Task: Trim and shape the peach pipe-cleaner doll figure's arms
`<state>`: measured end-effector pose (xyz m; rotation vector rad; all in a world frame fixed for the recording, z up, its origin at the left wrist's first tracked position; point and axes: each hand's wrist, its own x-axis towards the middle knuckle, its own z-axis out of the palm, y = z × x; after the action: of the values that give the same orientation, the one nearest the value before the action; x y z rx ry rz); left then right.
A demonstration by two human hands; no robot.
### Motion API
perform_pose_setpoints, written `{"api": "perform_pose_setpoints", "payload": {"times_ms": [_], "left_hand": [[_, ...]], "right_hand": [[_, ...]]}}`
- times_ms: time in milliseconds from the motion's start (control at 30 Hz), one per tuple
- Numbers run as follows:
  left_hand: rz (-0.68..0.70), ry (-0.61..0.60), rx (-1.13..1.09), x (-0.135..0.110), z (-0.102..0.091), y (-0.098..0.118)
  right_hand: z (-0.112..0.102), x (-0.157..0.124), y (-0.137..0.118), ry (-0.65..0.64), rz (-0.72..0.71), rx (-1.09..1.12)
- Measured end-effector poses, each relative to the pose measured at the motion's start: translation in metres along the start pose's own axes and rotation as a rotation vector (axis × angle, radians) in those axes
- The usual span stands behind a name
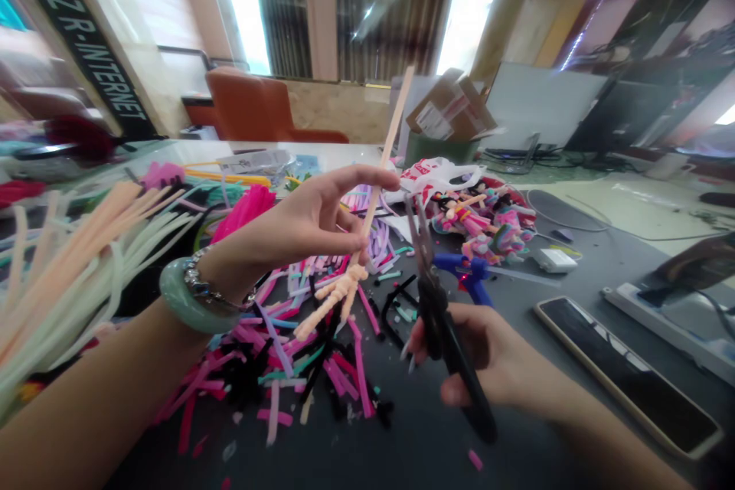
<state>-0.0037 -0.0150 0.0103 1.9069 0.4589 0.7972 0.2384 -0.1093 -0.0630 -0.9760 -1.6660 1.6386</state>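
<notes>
Between the thumb and fingers of my left hand (321,218) is a peach pipe cleaner (396,126), its long straight end pointing up. Its lower end is twisted into a small figure (338,291) with thin limbs, hanging above the scattered scraps. My right hand (482,352) grips a pair of black-handled scissors (433,291), whose blades point up and slightly apart, to the right of the pipe cleaner and not touching it. Behind the scissors lies a blue glue gun (468,276) with a small red light.
Cut pipe cleaner pieces (281,367) litter the dark table. Long peach and pale green pipe cleaners (97,260) are bundled at left. Finished small dolls (482,218) lie beside a plastic bag (439,176). A phone (625,375) and a power strip (671,321) are at right.
</notes>
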Motion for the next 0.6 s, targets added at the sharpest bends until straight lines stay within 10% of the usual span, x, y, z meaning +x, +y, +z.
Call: {"api": "perform_pose_setpoints", "payload": {"times_ms": [267,600], "left_hand": [[-0.016,0.014,-0.001,0.0002,0.0001,0.0001],[-0.191,-0.31,0.067,-0.0022,0.0036,0.0038]], "right_hand": [[-0.0027,-0.008,-0.0085,-0.09,-0.021,-0.236],[-0.0025,-0.007,-0.0052,-0.101,0.036,-0.286]]}}
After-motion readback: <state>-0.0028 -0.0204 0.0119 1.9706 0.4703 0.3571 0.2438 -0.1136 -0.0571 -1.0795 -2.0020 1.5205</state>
